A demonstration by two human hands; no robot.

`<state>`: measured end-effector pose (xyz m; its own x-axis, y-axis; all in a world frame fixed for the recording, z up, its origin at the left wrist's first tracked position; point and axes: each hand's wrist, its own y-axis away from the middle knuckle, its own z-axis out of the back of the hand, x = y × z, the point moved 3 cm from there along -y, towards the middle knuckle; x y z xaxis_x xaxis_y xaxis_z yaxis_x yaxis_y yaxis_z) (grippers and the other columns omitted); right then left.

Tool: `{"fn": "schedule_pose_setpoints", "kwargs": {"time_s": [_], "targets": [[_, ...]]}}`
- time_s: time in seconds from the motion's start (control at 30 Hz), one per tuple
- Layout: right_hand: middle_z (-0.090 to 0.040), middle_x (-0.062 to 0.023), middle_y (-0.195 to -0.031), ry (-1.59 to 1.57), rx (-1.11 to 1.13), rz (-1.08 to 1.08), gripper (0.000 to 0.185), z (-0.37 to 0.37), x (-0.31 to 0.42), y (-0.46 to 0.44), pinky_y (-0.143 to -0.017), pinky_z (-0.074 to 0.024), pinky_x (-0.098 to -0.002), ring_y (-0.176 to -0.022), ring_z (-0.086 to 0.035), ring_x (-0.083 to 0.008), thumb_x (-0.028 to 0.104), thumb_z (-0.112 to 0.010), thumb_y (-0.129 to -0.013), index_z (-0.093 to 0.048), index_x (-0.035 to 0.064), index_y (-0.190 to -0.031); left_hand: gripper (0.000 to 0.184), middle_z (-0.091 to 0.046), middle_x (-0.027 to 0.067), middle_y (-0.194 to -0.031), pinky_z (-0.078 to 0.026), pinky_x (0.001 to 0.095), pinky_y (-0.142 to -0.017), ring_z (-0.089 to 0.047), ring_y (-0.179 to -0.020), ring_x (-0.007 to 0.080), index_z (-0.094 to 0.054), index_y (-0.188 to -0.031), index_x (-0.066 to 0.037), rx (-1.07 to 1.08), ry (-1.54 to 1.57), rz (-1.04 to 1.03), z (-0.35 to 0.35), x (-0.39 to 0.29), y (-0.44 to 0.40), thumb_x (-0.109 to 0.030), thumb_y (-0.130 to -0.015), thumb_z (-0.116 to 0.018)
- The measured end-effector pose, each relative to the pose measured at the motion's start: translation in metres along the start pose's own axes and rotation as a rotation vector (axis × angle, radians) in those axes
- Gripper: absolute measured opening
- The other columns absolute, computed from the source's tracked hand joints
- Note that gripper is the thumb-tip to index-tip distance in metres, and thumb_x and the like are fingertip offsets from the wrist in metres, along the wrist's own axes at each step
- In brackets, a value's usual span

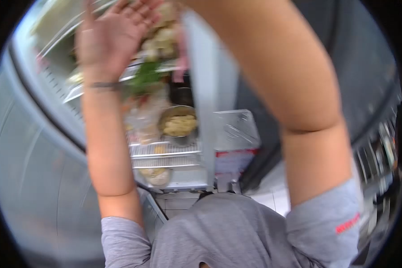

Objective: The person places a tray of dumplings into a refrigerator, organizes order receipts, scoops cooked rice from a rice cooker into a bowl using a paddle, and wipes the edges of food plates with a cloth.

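My left hand (116,38) is raised into an open refrigerator (221,76), palm toward me, fingers apart and a dark band around the wrist. It holds nothing that I can see. Pale, lumpy food (161,42) lies on a shelf just right of it, blurred. Below hang bright green leaves (145,78), with a pink strip (181,62) beside them. A metal bowl (177,139) of pale cut pieces (179,125) stands lower down, next to clear plastic bags (143,123). My right forearm reaches up past the top edge, so my right hand is out of view.
Wire shelves (165,161) cross the refrigerator, with a round pale container (156,175) underneath. To the right stands a box with a clear plastic cover (236,129). A grey door panel (44,165) curves along the left. Shelving with items (379,152) is at far right.
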<state>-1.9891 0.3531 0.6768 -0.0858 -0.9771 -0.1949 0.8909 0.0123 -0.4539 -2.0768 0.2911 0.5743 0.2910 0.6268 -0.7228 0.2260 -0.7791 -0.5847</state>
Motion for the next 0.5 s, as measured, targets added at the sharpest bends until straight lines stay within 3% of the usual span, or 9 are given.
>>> {"fn": "schedule_pose_setpoints", "kwargs": {"time_s": [0.13,0.27,0.3,0.33,0.37,0.43,0.5], "targets": [[-0.049,-0.0352,-0.117,-0.193,-0.098,0.099,0.063,-0.011,0.026,0.108,-0.089,-0.0442,-0.0465,-0.105,-0.053,-0.0434,0.019,-0.062,-0.072,-0.046,-0.0166,-0.122,0.055,-0.047,0.0134,-0.131,-0.035,0.0407,-0.105,-0.043,-0.125,0.0306,-0.047,-0.127,-0.004,-0.056,-0.294,-0.217,-0.039,0.022,0.018,-0.028,-0.082,-0.066],[-0.048,-0.0359,-0.118,-0.478,-0.382,0.044,0.064,-0.016,0.03,0.242,-0.09,-0.0436,-0.0467,-0.106,-0.052,-0.0436,0.02,-0.061,-0.072,-0.045,-0.0174,-0.122,0.057,-0.047,0.0136,-0.131,-0.034,0.0417,-0.105,-0.043,-0.125,0.0294,-0.046,-0.127,-0.003,-0.16,-0.465,-0.464,-0.117,0.081,0.063,-0.029,-0.081,-0.068],[-0.054,-0.0271,-0.115,-0.538,-0.473,-0.062,0.063,-0.016,0.021,0.285,-0.083,-0.0472,-0.0448,-0.101,-0.056,-0.0409,0.018,-0.066,-0.07,-0.046,-0.0082,-0.125,0.058,-0.047,0.0137,-0.131,-0.034,0.0419,-0.106,-0.043,-0.124,0.0292,-0.046,-0.128,-0.003,-0.159,-0.463,-0.502,-0.139,0.102,0.077,-0.029,-0.081,-0.068],[-0.059,-0.0182,-0.112,-0.597,-0.563,-0.158,0.065,-0.021,0.014,0.329,-0.076,-0.0507,-0.0429,-0.096,-0.06,-0.0382,0.015,-0.07,-0.069,-0.047,0.001,-0.127,0.058,-0.047,0.0137,-0.131,-0.033,0.0422,-0.106,-0.043,-0.124,0.0289,-0.046,-0.128,-0.003,-0.143,-0.432,-0.517,-0.158,0.125,0.089,-0.03,-0.081,-0.069],[-0.059,-0.0182,-0.112,-0.553,-0.568,-0.194,0.065,-0.023,0.004,0.369,-0.076,-0.0507,-0.0429,-0.096,-0.06,-0.0382,0.015,-0.07,-0.069,-0.047,0.001,-0.127,0.059,-0.047,0.0138,-0.131,-0.033,0.0424,-0.106,-0.043,-0.124,0.0286,-0.046,-0.128,-0.003,-0.107,-0.382,-0.505,-0.18,0.152,0.099,-0.03,-0.081,-0.069],[-0.056,-0.017,-0.112,-0.771,-0.679,-0.103,0.074,-0.026,-0.02,0.453,-0.08,-0.0498,-0.0412,-0.103,-0.057,-0.0356,0.018,-0.073,-0.069,-0.039,0.0051,-0.133,0.06,-0.047,0.0139,-0.131,-0.033,0.0429,-0.106,-0.043,-0.124,0.028,-0.046,-0.128,-0.002,0.007,-0.253,-0.425,-0.23,0.214,0.112,-0.03,-0.08,-0.07],[-0.053,-0.0179,-0.114,-0.764,-0.725,-0.203,0.071,-0.016,-0.048,0.544,-0.082,-0.049,-0.04,-0.106,-0.056,-0.0341,0.019,-0.074,-0.069,-0.042,0.0045,-0.131,0.062,-0.047,0.014,-0.13,-0.032,0.0434,-0.106,-0.043,-0.124,0.0275,-0.045,-0.128,-0.002,0.144,-0.111,-0.262,-0.296,0.291,0.118,-0.031,-0.08,-0.071]]}}
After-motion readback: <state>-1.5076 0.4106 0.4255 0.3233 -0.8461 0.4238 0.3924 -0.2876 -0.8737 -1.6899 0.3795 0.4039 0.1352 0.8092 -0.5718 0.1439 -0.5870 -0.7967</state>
